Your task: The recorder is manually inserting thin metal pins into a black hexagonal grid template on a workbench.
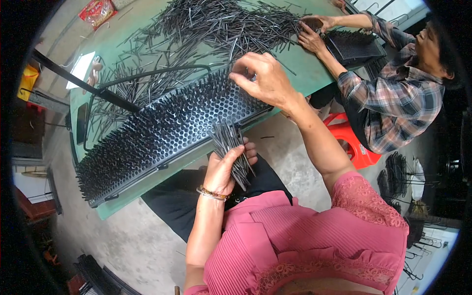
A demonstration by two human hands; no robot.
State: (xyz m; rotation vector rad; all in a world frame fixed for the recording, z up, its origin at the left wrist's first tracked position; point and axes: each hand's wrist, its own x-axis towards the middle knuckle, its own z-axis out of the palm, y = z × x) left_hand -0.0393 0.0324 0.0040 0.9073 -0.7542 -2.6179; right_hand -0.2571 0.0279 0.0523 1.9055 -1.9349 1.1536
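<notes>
A long black perforated panel [184, 136] lies slantwise along the near edge of the green table. Dark strips stand upright in many of its holes, densest toward the left end and the far side. In front of its near edge, my left hand [222, 169] is closed around a bundle of thin dark strips [227, 140]. Over the panel's right part, my right hand [268, 81] is bent with thumb and fingers curled together at the standing strips. Whatever its fingertips hold is hidden.
A large heap of loose dark strips [211, 24] covers the far side of the green table [314, 78]. At the right, a co-worker's hands [312, 39] are at another black panel [346, 46]. A red stool [344, 137] stands nearby. A dark bar [83, 81] crosses at the left.
</notes>
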